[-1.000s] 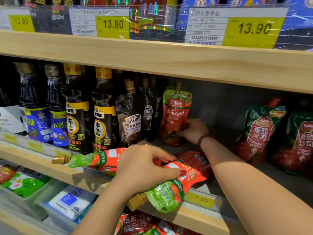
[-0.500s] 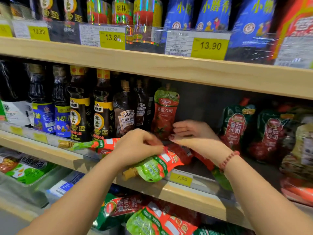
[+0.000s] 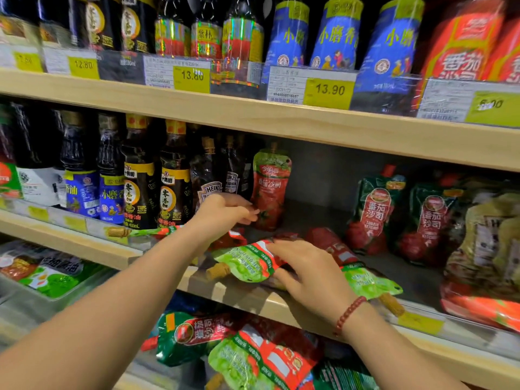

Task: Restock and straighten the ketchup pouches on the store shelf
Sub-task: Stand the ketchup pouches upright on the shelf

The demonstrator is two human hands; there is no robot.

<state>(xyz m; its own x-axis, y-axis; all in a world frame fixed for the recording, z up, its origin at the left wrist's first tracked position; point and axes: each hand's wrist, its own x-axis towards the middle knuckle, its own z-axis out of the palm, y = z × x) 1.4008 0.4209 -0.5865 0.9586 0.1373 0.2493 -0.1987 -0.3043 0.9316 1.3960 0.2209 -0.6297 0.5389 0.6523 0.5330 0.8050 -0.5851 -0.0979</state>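
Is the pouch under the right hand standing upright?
No, the pouch under the right hand lies flat on the shelf, its spout at the front edge.

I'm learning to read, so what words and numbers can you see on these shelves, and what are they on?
"12.80": second yellow tag
"13.80": third yellow tag
"13.90": fourth yellow tag
"6.00", smeared: fifth yellow tag
"HEINZ": dark sauce bottle
"小磨香": blue bottle
"番茄沙司", "TOMATO KETCHUP": upright green ketchup pouch
Leftmost yellow tag, the tags' small print and the lying green pouch: too blurred to read.
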